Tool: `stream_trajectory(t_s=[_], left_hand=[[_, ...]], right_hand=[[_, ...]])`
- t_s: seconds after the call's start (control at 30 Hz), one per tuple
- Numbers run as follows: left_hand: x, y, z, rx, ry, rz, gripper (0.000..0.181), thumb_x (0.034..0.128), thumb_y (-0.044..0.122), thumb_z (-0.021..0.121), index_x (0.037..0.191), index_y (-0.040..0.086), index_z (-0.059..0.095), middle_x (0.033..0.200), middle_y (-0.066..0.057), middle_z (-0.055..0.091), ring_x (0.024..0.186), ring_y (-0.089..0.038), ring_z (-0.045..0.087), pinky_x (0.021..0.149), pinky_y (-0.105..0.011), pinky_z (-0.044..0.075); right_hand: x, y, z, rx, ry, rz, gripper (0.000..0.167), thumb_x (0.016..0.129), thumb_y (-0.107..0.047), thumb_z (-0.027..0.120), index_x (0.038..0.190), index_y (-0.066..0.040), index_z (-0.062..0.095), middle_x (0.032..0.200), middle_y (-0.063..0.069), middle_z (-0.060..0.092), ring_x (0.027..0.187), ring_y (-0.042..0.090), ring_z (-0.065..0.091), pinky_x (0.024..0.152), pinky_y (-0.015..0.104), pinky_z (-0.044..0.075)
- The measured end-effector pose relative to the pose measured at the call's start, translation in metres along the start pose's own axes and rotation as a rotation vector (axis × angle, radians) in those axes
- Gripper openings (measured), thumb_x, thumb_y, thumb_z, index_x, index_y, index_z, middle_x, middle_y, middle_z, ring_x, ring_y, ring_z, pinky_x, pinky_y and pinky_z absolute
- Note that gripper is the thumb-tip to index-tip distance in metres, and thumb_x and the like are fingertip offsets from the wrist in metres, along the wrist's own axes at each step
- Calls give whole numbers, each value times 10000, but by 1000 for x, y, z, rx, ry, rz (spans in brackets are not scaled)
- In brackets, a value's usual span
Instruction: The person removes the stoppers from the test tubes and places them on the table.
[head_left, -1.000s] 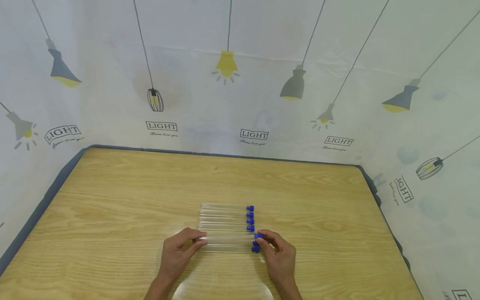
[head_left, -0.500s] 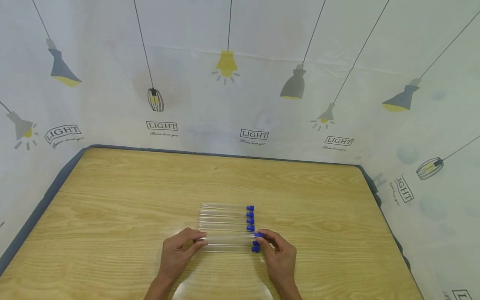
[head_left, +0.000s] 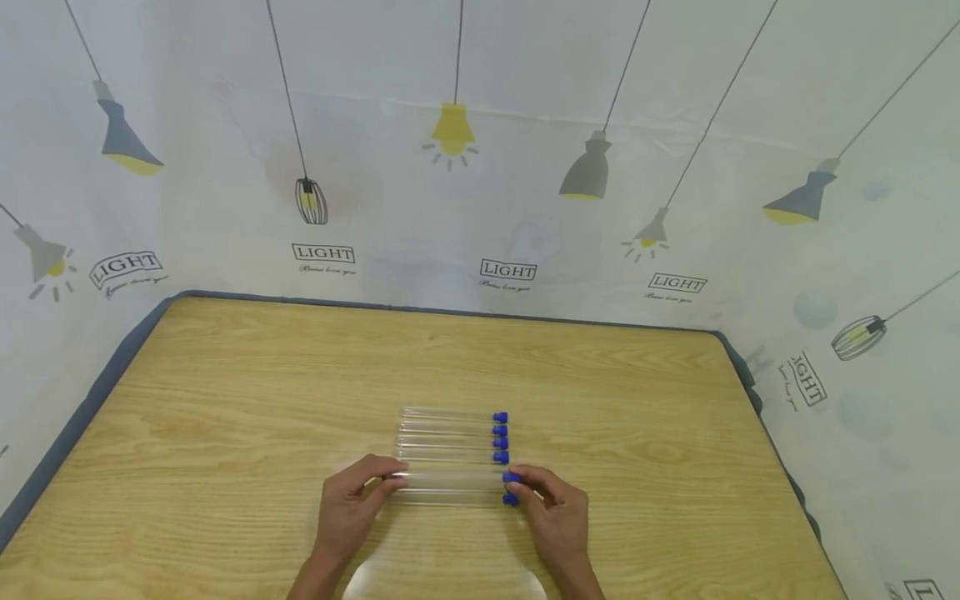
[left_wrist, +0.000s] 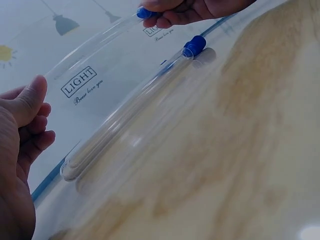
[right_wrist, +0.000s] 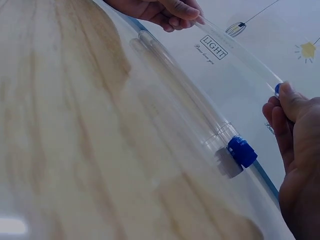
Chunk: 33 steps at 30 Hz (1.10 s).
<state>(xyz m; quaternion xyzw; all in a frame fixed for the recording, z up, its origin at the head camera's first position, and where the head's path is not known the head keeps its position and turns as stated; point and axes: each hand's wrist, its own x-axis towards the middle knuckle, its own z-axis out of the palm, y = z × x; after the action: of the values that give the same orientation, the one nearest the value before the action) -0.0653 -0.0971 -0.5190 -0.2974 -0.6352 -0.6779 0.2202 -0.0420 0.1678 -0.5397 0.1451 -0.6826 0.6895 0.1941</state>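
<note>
One slender, clear, round-ended tube with a blue cap (head_left: 453, 481), smooth and see-through, held between the two hands, raised off the pale wood-grain table (head_left: 637, 417). Left hand (head_left: 348, 504): thumb and fingers pinching the plain end. Right hand (head_left: 557, 508): thumb and fingers pinching the capped end. Long axis crosswise, hand to hand, cap pointing to the person's right. Matching tubes lying on the table, caps likewise rightward: four side by side beyond the grip (head_left: 450, 431), one on its near side (head_left: 450, 502). Visible blue caps: six; whether the held tube hides another cannot be told.
</note>
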Motion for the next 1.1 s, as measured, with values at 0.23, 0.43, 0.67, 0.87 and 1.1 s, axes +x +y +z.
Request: stream_trajectory(t_s=[0.23, 0.43, 0.67, 0.87, 1.1], left_hand=[[-1, 1, -3, -37, 2, -36, 337, 659, -324, 631, 923, -117, 652, 823, -208, 659, 740, -202, 620, 721, -222, 523], [0, 2, -4, -68, -12, -28, 248, 737, -236, 651, 942, -98, 659, 845, -205, 662, 733, -251, 614, 724, -236, 528], [-1, 1, -5, -80, -23, -45, 161, 775, -187, 654, 929, -143, 635, 834, -250, 641, 736, -260, 610, 726, -242, 530], [-1, 1, -5, -75, -23, -58, 174, 768, -196, 654, 931, -137, 638, 829, -260, 635, 743, -250, 608, 730, -238, 528], [-2, -1, -4, -84, -32, -65, 323, 675, -317, 623, 932, -122, 650, 845, -179, 673, 739, -182, 591, 699, -219, 509]], right_hand=[[3, -14, -3, 23, -95, 82, 213, 765, 221, 655, 933, 93, 676, 884, 198, 694, 796, 212, 692, 684, 277, 561], [0, -3, -11, 40, -185, 53, 215, 787, 175, 668, 964, 54, 689, 872, 171, 705, 757, 270, 693, 644, 322, 567], [1, -3, -13, 70, -227, 50, 221, 783, 192, 657, 969, 76, 676, 869, 205, 693, 777, 222, 696, 658, 302, 567], [1, -1, -13, 81, -222, 83, 224, 771, 217, 649, 954, 91, 672, 866, 210, 692, 779, 211, 696, 663, 303, 567], [0, -1, -14, 48, -152, 133, 206, 773, 186, 677, 946, 74, 691, 855, 177, 705, 737, 257, 699, 622, 348, 567]])
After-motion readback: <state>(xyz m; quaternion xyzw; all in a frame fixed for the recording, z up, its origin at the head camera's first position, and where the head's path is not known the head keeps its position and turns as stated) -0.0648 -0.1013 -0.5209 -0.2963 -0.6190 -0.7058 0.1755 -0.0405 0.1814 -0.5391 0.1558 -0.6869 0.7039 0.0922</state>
